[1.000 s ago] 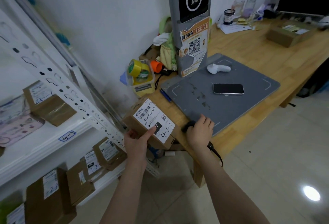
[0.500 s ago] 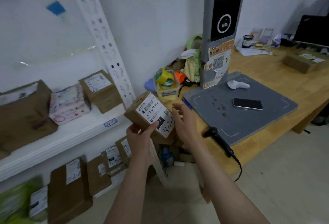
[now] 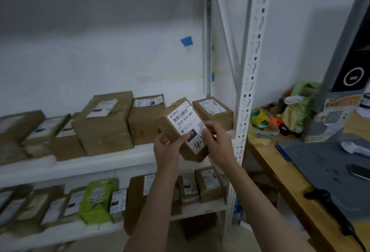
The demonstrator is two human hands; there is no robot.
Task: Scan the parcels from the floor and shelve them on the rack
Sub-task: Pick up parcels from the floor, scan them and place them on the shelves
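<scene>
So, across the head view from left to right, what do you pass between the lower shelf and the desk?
Green parcel → held parcel → white rack upright → tape rolls → black scanner on the desk.

Parcel point(image 3: 170, 129) betw. the fingers point(image 3: 209, 130) was brown cardboard w/ a white label point(image 3: 185, 120), black barcode & black handwriting. Below the fingers sat a lime-green pkg point(image 3: 96, 201) among brown boxes point(image 3: 208, 183); right of them stood a white rack post point(image 3: 250, 71) w/ dark slots, a grey mat point(image 3: 320, 161), a black scanner point(image 3: 322, 196).

1 head cam, fwd-down, near rack point(image 3: 250, 71)
</scene>
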